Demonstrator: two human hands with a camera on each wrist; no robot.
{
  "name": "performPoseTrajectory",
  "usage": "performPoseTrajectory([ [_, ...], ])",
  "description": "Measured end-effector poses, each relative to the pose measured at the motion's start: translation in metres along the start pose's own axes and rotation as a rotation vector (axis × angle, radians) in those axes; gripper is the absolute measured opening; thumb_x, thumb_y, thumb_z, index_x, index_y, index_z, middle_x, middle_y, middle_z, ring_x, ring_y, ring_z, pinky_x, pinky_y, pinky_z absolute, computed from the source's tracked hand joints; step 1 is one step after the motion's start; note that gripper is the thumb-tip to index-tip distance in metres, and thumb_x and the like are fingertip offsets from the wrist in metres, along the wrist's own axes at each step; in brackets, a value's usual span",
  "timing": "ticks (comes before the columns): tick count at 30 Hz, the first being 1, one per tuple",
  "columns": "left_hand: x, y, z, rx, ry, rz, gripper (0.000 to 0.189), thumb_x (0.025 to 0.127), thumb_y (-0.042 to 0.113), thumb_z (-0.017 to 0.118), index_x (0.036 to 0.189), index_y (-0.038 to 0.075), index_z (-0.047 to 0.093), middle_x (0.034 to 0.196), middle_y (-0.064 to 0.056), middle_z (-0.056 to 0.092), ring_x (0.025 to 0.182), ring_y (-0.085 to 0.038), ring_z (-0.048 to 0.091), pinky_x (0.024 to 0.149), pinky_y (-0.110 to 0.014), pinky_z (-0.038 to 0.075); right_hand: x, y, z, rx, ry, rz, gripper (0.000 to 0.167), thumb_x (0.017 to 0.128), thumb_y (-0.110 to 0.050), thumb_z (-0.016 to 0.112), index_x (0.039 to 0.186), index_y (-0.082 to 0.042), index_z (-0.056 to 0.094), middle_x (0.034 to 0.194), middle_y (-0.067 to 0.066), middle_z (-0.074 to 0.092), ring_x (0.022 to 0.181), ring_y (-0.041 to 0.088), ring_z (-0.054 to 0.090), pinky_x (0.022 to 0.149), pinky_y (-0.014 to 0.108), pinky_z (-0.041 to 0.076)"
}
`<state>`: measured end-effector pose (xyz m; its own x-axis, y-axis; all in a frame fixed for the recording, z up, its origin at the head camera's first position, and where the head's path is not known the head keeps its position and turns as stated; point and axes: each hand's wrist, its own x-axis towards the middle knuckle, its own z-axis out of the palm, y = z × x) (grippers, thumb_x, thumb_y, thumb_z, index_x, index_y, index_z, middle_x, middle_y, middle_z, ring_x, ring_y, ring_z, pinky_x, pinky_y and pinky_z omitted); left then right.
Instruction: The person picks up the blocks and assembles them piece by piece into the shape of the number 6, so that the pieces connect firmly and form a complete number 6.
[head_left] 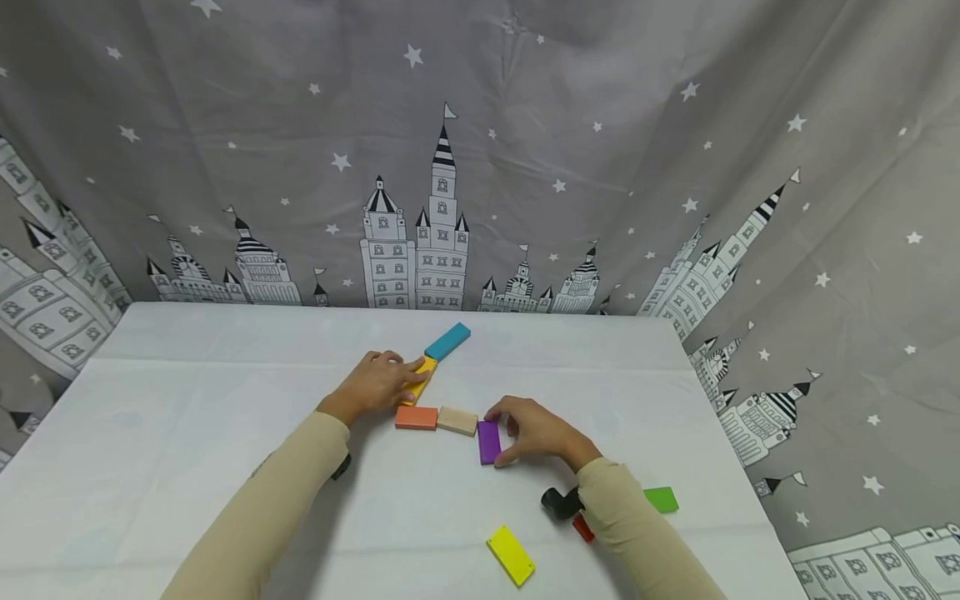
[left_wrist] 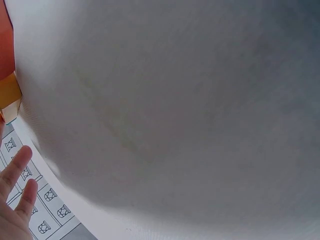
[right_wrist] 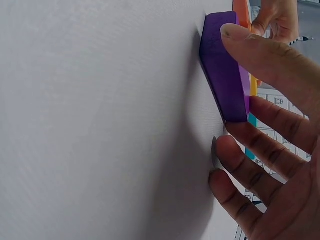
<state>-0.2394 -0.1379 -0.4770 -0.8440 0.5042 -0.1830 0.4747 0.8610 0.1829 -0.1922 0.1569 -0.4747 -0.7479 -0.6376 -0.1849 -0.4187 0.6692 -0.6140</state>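
My left hand (head_left: 375, 385) pinches a golden-yellow block (head_left: 417, 391) between thumb and fingers; in the left wrist view only part of that hand (left_wrist: 17, 200) shows at the edge. Touching the block's far end is a blue block (head_left: 447, 342). Near its other end lies an orange block (head_left: 416, 419), followed by a bare wood block (head_left: 457, 421). My right hand (head_left: 536, 431) holds a purple block (head_left: 489, 442) by its two ends, just right of the wood block. In the right wrist view the thumb lies on one end of the purple block (right_wrist: 222, 70), with fingers at the other.
A bright yellow block (head_left: 512, 555) lies near the front of the white table (head_left: 225, 375). Beside the right forearm are a green block (head_left: 662, 499) and a red block (head_left: 582, 528), both partly hidden by the sleeve. A grey castle-print curtain (head_left: 480, 50) hangs behind.
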Motion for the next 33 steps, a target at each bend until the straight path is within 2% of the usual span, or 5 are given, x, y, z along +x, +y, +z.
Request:
performPoseTrajectory([
  [12, -0.0001, -0.0008, 0.0015, -0.008, -0.003, 0.004, 0.056, 0.090, 0.034, 0.064, 0.142, 0.022, 0.048, 0.151, -0.002, 0.040, 0.128, -0.034, 0.043, 0.107, -0.056, 0.030, 0.0026, -0.0025, 0.0028, -0.011, -0.005, 0.037, 0.062, 0.067, -0.025, 0.090, 0.120, -0.009, 0.061, 0.096, -0.004, 0.057, 0.084, 0.015, 0.052, 0.070, 0.024, 0.046],
  [27, 0.0010, 0.0022, -0.0042, -0.031, -0.001, 0.015, 0.055, 0.090, 0.034, 0.065, 0.141, 0.020, 0.049, 0.151, -0.003, 0.040, 0.127, -0.034, 0.044, 0.107, -0.056, 0.030, 0.0005, -0.0053, 0.0007, -0.018, 0.007, 0.056, 0.063, 0.066, -0.025, 0.090, 0.119, -0.010, 0.061, 0.095, -0.002, 0.057, 0.084, 0.015, 0.051, 0.072, 0.025, 0.046],
  [33, 0.0001, 0.0006, -0.0032, -0.008, -0.004, 0.023, 0.055, 0.090, 0.033, 0.065, 0.141, 0.020, 0.049, 0.150, -0.004, 0.041, 0.127, -0.034, 0.044, 0.106, -0.056, 0.030, -0.0007, -0.0032, -0.0013, -0.003, -0.005, 0.020, 0.066, 0.066, -0.026, 0.090, 0.122, -0.010, 0.059, 0.101, -0.002, 0.058, 0.083, 0.016, 0.051, 0.072, 0.025, 0.045],
])
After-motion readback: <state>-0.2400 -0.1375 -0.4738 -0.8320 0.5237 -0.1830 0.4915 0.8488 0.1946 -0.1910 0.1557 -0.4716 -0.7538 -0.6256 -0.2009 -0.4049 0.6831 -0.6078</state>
